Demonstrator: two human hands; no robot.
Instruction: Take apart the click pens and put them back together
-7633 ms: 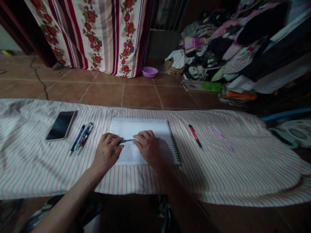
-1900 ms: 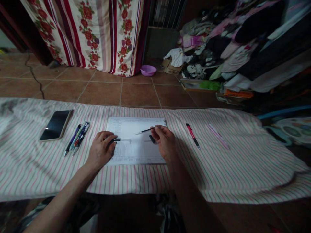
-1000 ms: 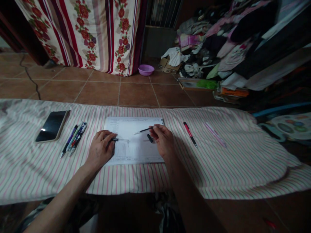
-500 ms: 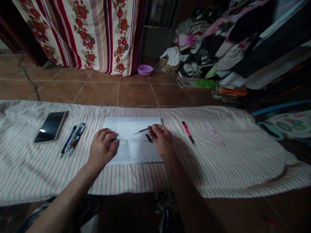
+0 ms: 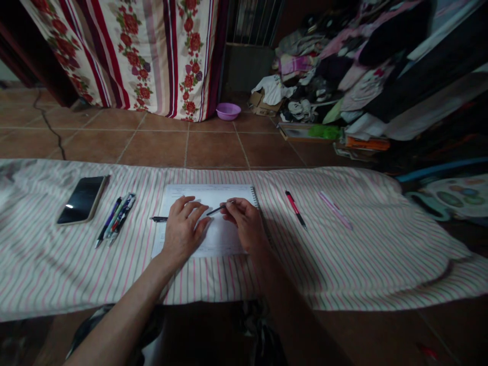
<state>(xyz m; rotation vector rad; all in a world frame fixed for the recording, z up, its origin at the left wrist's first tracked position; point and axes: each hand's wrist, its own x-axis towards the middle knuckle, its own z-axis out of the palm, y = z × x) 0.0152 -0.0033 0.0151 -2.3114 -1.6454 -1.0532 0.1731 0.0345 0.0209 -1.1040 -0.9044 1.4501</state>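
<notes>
Pinched between the thumb and fingers of my right hand (image 5: 244, 223) is a slim black pen refill (image 5: 216, 210), which slants down to the left above the notebook. My left hand (image 5: 185, 223) hovers over or rests on the page, fingers spread and apart, its fingertips close to the refill's left end. Under both hands lies a spiral-bound notebook (image 5: 224, 244), open to a pale lined page. A black pen part (image 5: 159, 219) pokes out to the left of my left hand, the rest of it hidden. No small black cap shows; my right hand may cover that spot.
A striped cloth (image 5: 366, 269) covers the low surface. On it lie a phone (image 5: 82, 201) and several pens (image 5: 115, 219) at left, a red-black pen (image 5: 296, 210) and a pink pen (image 5: 335, 210) at right. Beyond are a purple basin (image 5: 228, 112) and piled clothes (image 5: 328, 71).
My left hand has moved right, toward the right hand, uncovering the black pen part at its left. The refill's left end now looks dark, and the small black cap is out of sight.
</notes>
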